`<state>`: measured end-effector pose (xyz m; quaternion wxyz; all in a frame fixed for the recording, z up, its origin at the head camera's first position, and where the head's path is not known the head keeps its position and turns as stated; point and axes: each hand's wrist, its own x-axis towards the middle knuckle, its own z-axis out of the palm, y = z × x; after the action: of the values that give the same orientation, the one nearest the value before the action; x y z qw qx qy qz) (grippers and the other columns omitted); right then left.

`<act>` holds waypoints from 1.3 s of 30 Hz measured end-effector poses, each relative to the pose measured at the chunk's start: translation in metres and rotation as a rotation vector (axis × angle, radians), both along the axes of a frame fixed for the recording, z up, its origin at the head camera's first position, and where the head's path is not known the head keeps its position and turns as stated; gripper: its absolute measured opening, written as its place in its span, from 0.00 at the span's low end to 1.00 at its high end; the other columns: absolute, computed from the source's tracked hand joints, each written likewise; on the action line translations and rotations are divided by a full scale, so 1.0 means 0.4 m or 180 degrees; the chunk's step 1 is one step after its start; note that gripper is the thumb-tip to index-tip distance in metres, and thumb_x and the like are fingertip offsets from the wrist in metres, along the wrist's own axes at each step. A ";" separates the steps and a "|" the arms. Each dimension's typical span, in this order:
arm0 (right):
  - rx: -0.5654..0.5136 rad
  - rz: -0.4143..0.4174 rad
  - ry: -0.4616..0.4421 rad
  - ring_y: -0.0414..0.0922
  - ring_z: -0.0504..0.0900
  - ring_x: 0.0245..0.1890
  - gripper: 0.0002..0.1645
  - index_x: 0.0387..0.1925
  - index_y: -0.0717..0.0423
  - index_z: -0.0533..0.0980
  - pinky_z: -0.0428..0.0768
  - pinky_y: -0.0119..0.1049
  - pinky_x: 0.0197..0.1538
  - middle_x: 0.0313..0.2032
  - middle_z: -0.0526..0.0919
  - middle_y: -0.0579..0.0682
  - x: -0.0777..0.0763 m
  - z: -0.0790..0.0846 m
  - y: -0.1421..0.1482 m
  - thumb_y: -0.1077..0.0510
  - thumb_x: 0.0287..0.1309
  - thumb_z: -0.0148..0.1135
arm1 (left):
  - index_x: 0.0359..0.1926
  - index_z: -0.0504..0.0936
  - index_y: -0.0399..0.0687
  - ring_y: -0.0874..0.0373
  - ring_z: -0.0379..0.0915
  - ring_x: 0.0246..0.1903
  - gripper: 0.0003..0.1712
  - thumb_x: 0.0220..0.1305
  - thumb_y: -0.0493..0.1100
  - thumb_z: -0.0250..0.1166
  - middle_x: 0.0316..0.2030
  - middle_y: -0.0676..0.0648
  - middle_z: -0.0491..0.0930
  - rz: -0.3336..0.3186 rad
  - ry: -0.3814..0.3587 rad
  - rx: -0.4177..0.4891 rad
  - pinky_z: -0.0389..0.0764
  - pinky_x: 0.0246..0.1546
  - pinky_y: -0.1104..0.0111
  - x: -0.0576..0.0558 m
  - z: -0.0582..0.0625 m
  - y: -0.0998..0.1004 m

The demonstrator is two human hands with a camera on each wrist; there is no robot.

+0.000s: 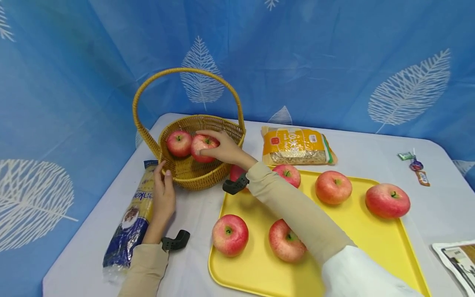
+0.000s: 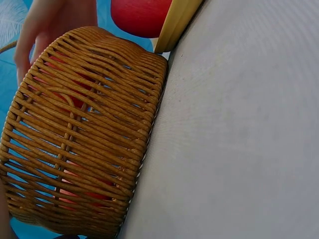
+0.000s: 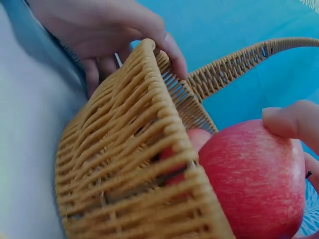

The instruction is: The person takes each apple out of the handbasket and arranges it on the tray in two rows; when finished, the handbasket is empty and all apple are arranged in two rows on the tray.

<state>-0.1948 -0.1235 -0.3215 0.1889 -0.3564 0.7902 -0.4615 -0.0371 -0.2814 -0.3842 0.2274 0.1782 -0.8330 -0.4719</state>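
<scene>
In the head view a wicker basket (image 1: 200, 180) with a tall arched handle stands at the back left. One apple (image 1: 179, 143) lies inside it. My right hand (image 1: 226, 149) grips a second red apple (image 1: 202, 144) within the basket opening, thumb and fingers on opposite sides. On the near left rim, my left hand (image 1: 164, 194) holds the basket; the right wrist view shows a digit of that hand (image 3: 114, 30) hooked over the rim and other fingers outside. Through the weave in the left wrist view, red fruit shows. Whether the gripped apple touches the basket floor is hidden.
A yellow tray (image 1: 356, 243) with several apples, including one apple (image 1: 230, 235) near its left edge, lies under my right forearm. A blue pasta-like packet (image 1: 130, 222) is left of the basket. Behind the tray lies an orange grain bag (image 1: 297, 146); small sweets (image 1: 416, 166) lie right.
</scene>
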 end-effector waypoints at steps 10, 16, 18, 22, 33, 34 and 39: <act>-0.0108 0.0154 -0.0037 0.42 0.62 0.57 0.36 0.60 0.33 0.66 0.69 0.41 0.55 0.58 0.67 0.44 0.012 0.039 0.070 0.50 0.48 0.66 | 0.68 0.52 0.51 0.43 0.51 0.65 0.29 0.71 0.55 0.35 0.67 0.40 0.52 -0.0006 0.0000 0.0010 0.56 0.62 0.47 -0.001 -0.001 -0.005; -0.0078 0.0340 0.0160 0.41 0.62 0.58 0.35 0.60 0.33 0.66 0.69 0.41 0.57 0.59 0.68 0.40 0.026 0.064 0.116 0.50 0.49 0.66 | 0.67 0.52 0.51 0.44 0.51 0.66 0.28 0.71 0.55 0.36 0.67 0.40 0.53 0.0009 0.0034 0.0029 0.55 0.63 0.48 -0.001 -0.003 -0.005; -0.0049 0.0350 0.0231 0.41 0.63 0.57 0.35 0.60 0.34 0.66 0.71 0.40 0.55 0.58 0.68 0.42 0.036 0.071 0.132 0.50 0.48 0.66 | 0.68 0.52 0.50 0.43 0.51 0.65 0.28 0.71 0.55 0.36 0.67 0.40 0.52 -0.0006 0.0023 0.0032 0.55 0.62 0.48 0.000 -0.003 -0.006; 0.0049 0.0380 0.0312 0.42 0.65 0.53 0.36 0.59 0.33 0.67 0.73 0.39 0.51 0.56 0.67 0.46 0.060 0.078 0.160 0.48 0.45 0.67 | 0.68 0.52 0.51 0.44 0.50 0.66 0.28 0.71 0.55 0.36 0.67 0.41 0.52 0.0008 -0.0019 0.0033 0.56 0.62 0.48 0.003 -0.001 -0.009; 0.0281 0.0411 0.0525 0.41 0.68 0.51 0.34 0.57 0.32 0.70 0.70 0.40 0.53 0.51 0.68 0.45 0.103 0.115 0.287 0.46 0.44 0.68 | 0.68 0.52 0.52 0.46 0.49 0.67 0.29 0.70 0.56 0.36 0.68 0.43 0.51 0.0010 0.0002 0.0073 0.55 0.63 0.48 0.000 0.003 -0.016; 0.0310 0.0430 0.0574 0.40 0.68 0.51 0.34 0.57 0.32 0.70 0.70 0.41 0.54 0.52 0.68 0.45 0.105 0.117 0.305 0.46 0.45 0.68 | 0.68 0.52 0.52 0.46 0.49 0.67 0.29 0.70 0.56 0.36 0.68 0.42 0.51 0.0002 -0.0005 0.0083 0.55 0.63 0.49 -0.001 0.003 -0.016; 0.0478 0.0421 0.0641 0.40 0.68 0.52 0.33 0.56 0.29 0.68 0.68 0.43 0.54 0.54 0.68 0.43 0.123 0.122 0.411 0.44 0.45 0.67 | 0.68 0.51 0.52 0.45 0.49 0.66 0.29 0.70 0.55 0.36 0.68 0.41 0.51 -0.0077 -0.0050 0.0108 0.55 0.63 0.49 -0.004 0.003 -0.010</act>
<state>-0.1458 0.0409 -0.2726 0.1648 -0.4370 0.8122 -0.3495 -0.0387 -0.2854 -0.3832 0.2120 0.1757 -0.8287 -0.4872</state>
